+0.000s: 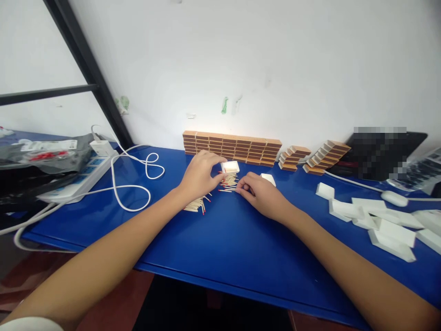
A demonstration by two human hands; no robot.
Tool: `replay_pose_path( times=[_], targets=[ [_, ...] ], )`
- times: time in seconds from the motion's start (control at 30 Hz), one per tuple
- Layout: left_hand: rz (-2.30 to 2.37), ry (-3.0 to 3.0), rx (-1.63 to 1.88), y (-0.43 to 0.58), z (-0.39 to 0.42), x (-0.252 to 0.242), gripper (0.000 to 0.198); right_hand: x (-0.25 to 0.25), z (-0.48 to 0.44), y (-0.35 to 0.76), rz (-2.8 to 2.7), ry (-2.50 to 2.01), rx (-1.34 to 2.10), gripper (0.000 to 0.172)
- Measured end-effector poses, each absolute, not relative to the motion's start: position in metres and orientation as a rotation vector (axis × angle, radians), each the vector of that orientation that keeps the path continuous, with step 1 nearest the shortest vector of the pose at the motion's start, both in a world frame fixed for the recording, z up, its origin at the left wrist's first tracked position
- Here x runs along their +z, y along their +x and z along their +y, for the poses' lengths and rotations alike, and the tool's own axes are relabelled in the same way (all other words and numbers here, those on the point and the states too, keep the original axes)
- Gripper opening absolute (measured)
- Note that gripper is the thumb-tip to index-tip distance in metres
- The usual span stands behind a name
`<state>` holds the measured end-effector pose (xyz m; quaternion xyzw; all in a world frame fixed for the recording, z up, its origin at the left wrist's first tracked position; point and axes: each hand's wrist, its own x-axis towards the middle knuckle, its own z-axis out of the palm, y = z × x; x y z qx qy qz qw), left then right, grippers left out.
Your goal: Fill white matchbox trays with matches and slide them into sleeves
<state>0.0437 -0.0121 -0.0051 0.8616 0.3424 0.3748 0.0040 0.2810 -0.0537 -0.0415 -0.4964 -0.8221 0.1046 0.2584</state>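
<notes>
My left hand (203, 172) grips the left end of a small white matchbox tray (233, 166) between thumb and forefinger. A few matchsticks lie inside the tray. Just in front of it is a loose heap of red-tipped matchsticks (228, 182). At the right edge of this heap, my right hand (257, 191) has its fingertips pinched together; whether a matchstick is between them I cannot make out. Another pile of matchsticks (195, 205) lies partly hidden under my left wrist. Beyond my right hand sits another white tray (268, 178), partly covered by the hand.
Stacked brown-sided matchboxes (234, 148) line the wall, with two smaller leaning stacks (325, 157) to the right. Several white trays (389, 234) are scattered at the right of the blue table (220, 257). A power strip (82, 179) and white cables (115, 184) lie left.
</notes>
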Motion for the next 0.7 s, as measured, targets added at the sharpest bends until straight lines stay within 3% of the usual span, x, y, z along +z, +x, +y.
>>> replay_pose_path(
  times=[0.7],
  targets=[
    [1.070, 2.742, 1.094, 0.0424, -0.0092, -0.0106, 0.032, -0.0422, -0.0468, 0.2750, -2.316, -1.324, 0.279, 0.007]
  ],
)
